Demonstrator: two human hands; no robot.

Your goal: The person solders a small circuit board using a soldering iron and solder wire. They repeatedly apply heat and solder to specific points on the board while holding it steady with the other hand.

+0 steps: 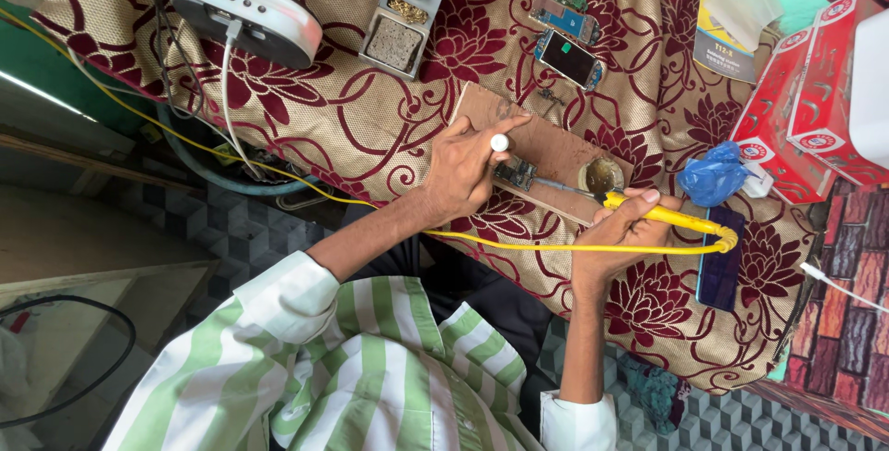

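Observation:
My left hand [468,166] rests on a brown wooden board [546,145] and grips a thin tool with a white round end [499,143], pressing down beside a small circuit board [516,173]. My right hand [619,229] holds a yellow soldering iron [662,216] by its handle. The iron's metal tip points left and reaches the small circuit board. A small round tin [602,174] sits on the wooden board just above my right hand. The iron's yellow cable [556,247] runs left across the red-and-beige flowered cloth [370,127].
A white soldering station [245,11] and a grey tip-cleaner stand [403,11] lie at the top. Two bare phone boards [567,39] sit above the wooden board. A blue plastic wad [711,176], a dark phone [720,261] and red-and-white boxes [806,108] lie at the right.

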